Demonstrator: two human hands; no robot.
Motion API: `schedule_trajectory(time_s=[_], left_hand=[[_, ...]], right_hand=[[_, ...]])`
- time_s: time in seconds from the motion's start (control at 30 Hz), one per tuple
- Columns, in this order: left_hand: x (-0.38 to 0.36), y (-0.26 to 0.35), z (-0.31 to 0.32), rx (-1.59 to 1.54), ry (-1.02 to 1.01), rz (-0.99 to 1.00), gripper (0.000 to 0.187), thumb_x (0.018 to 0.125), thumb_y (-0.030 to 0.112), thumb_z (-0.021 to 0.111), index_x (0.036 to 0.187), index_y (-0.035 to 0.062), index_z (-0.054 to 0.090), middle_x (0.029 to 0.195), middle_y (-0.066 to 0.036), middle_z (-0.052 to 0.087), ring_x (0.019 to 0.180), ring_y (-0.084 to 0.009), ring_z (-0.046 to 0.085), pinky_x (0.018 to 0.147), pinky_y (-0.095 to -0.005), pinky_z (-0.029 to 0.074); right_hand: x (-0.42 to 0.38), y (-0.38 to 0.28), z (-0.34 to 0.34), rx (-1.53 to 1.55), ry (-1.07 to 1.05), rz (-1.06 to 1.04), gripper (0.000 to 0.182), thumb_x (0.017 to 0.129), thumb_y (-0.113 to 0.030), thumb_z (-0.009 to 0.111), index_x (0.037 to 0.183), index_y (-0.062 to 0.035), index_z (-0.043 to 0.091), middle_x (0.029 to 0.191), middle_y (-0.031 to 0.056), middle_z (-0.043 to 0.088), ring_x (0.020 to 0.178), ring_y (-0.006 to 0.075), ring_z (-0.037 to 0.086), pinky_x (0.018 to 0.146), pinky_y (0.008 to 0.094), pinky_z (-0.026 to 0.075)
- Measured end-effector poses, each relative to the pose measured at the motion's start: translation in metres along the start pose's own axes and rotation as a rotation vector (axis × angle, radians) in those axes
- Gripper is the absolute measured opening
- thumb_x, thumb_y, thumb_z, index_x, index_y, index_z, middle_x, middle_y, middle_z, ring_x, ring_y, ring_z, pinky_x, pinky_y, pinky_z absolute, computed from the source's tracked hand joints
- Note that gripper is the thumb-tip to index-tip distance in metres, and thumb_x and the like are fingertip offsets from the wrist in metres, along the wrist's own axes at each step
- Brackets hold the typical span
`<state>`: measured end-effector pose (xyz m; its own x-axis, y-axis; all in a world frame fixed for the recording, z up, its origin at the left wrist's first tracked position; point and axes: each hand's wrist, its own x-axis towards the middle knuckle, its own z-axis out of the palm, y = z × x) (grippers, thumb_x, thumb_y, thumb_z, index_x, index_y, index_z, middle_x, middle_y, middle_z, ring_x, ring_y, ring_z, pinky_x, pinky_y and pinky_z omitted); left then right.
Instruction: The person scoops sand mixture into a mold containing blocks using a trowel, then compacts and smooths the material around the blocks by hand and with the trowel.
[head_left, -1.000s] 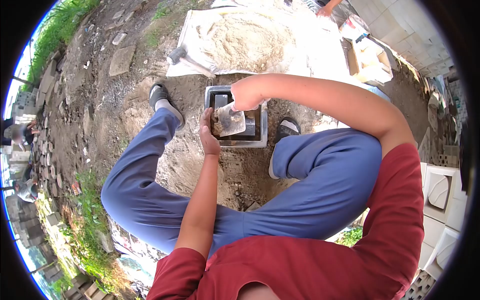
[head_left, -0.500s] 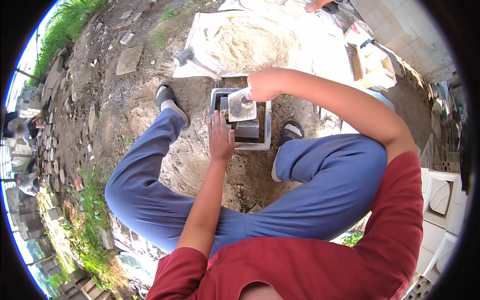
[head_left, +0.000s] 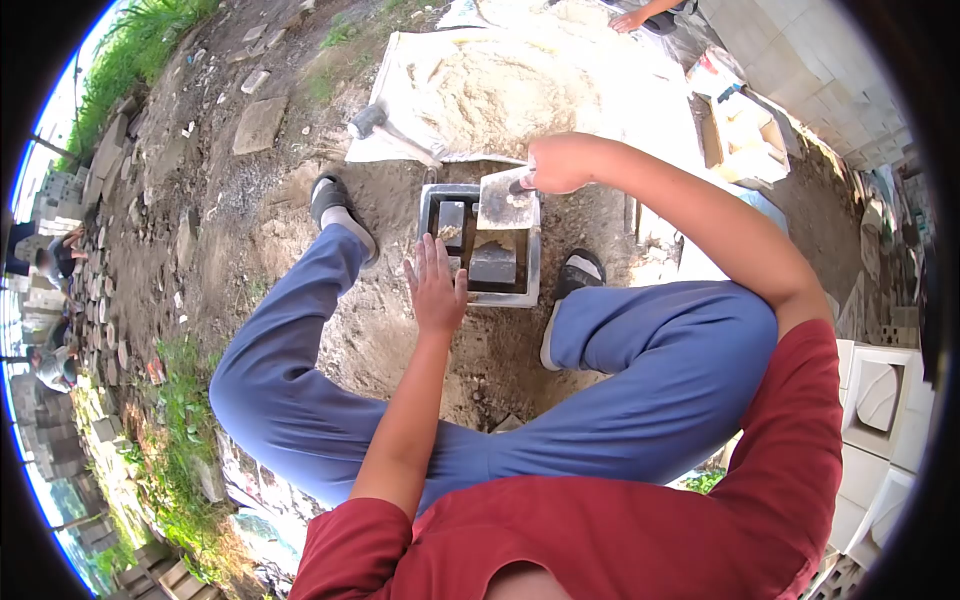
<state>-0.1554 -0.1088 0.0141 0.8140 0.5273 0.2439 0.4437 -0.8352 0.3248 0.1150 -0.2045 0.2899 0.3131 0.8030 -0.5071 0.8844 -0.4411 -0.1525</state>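
A rectangular grey mould (head_left: 533, 260) with dark blocks (head_left: 493, 262) inside stands on the ground between my feet. My right hand (head_left: 562, 163) is closed round the handle of a flat trowel (head_left: 505, 203), whose pale, mortar-smeared blade lies over the mould's far right corner. My left hand (head_left: 437, 285) rests at the mould's near left edge with its fingers spread, holding nothing. A little pale material sits on the smaller dark block (head_left: 451, 222) just beyond its fingertips.
Beyond the mould, a pale sheet (head_left: 375, 148) bears a heap of sandy mix (head_left: 510, 90) and a mallet (head_left: 368, 121). Another person's hand (head_left: 628, 21) is at the top. A white box (head_left: 748, 135) stands right. Other people (head_left: 58, 260) are far left.
The trowel in my right hand has moved right, from the mould's middle to its far right corner, uncovering more of the blocks. My left hand has shifted slightly left and its fingers have spread.
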Motion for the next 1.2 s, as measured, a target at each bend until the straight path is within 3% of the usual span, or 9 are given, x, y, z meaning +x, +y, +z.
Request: schedule_trajectory(time_s=[0.13,0.23,0.3,0.43,0.63,0.8,0.87,0.97,1.2], left_hand=[[0.032,0.006,0.002,-0.051,-0.02,0.218,0.068,0.109,0.038,0.046,0.164,0.0003,0.035,0.176,-0.018,0.027,0.163,-0.035,0.024,0.133,-0.0553,0.013],[0.046,0.002,0.01,-0.013,-0.097,0.264,0.067,0.109,0.038,0.047,0.164,0.0003,0.035,0.176,-0.018,0.027,0.163,-0.0347,0.025,0.133,-0.0548,0.014],[0.04,-0.001,0.01,-0.001,-0.112,0.249,0.068,0.11,0.039,0.046,0.164,0.0002,0.035,0.175,-0.017,0.028,0.162,-0.0341,0.026,0.133,-0.0543,0.014],[0.014,-0.006,0.001,-0.07,-0.088,0.033,0.076,0.106,0.044,0.051,0.166,0.0021,0.031,0.174,-0.016,0.031,0.161,-0.0328,0.028,0.133,-0.0549,0.013],[-0.012,-0.014,-0.001,0.03,-0.017,0.109,0.074,0.107,0.042,0.047,0.167,0.0018,0.031,0.174,-0.017,0.031,0.163,-0.0349,0.026,0.132,-0.0559,0.013],[0.014,-0.013,-0.006,0.02,-0.013,0.131,0.073,0.108,0.041,0.048,0.167,0.0013,0.031,0.175,-0.017,0.029,0.162,-0.036,0.026,0.132,-0.0552,0.014],[0.032,-0.017,-0.006,-0.037,-0.102,0.222,0.074,0.108,0.042,0.049,0.167,0.001,0.031,0.176,-0.017,0.027,0.163,-0.036,0.024,0.132,-0.0538,0.015],[0.039,-0.012,-0.002,-0.008,-0.106,0.186,0.076,0.107,0.044,0.05,0.167,0.0009,0.03,0.177,-0.017,0.025,0.164,-0.0363,0.021,0.133,-0.0532,0.015],[0.005,0.005,-0.002,-0.065,-0.164,0.304,0.079,0.107,0.043,0.05,0.167,-0.002,0.026,0.177,-0.02,0.021,0.164,-0.0393,0.017,0.133,-0.0543,0.013]], right_hand=[[-0.001,-0.001,0.0,0.03,-0.005,0.019,0.052,0.098,-0.041,0.063,0.102,0.009,0.077,0.103,0.0273,0.077,0.096,0.0442,0.074,0.087,0.0513,0.058],[0.0,0.004,0.004,0.027,0.004,0.027,0.052,0.098,-0.042,0.063,0.101,0.0082,0.077,0.102,0.0266,0.077,0.094,0.0434,0.074,0.085,0.0512,0.058],[0.002,0.008,0.007,-0.001,0.014,-0.017,0.052,0.098,-0.042,0.063,0.099,0.0074,0.077,0.1,0.0261,0.077,0.092,0.0424,0.074,0.084,0.0512,0.058],[0.008,0.01,0.011,0.046,0.008,-0.03,0.052,0.099,-0.043,0.063,0.096,0.0069,0.078,0.097,0.0258,0.077,0.089,0.0422,0.074,0.082,0.0515,0.058],[0.003,0.006,0.01,0.013,0.046,-0.037,0.053,0.099,-0.044,0.064,0.094,0.007,0.078,0.094,0.0258,0.077,0.087,0.0428,0.073,0.081,0.0515,0.058],[-0.002,0.008,0.007,0.032,0.023,-0.023,0.053,0.099,-0.043,0.065,0.098,0.0075,0.078,0.097,0.0264,0.077,0.09,0.0433,0.073,0.082,0.0509,0.058],[-0.005,0.009,0.008,0.04,0.03,-0.018,0.053,0.098,-0.043,0.065,0.099,0.0076,0.078,0.098,0.0264,0.077,0.091,0.0433,0.073,0.083,0.0508,0.058],[-0.007,0.013,0.009,0.035,0.044,-0.01,0.053,0.098,-0.043,0.065,0.099,0.0078,0.078,0.099,0.0265,0.077,0.091,0.0433,0.074,0.084,0.0506,0.059],[-0.008,0.02,0.011,0.032,0.024,-0.004,0.052,0.099,-0.042,0.064,0.101,0.0083,0.078,0.103,0.0266,0.077,0.094,0.0426,0.074,0.086,0.0506,0.059]])
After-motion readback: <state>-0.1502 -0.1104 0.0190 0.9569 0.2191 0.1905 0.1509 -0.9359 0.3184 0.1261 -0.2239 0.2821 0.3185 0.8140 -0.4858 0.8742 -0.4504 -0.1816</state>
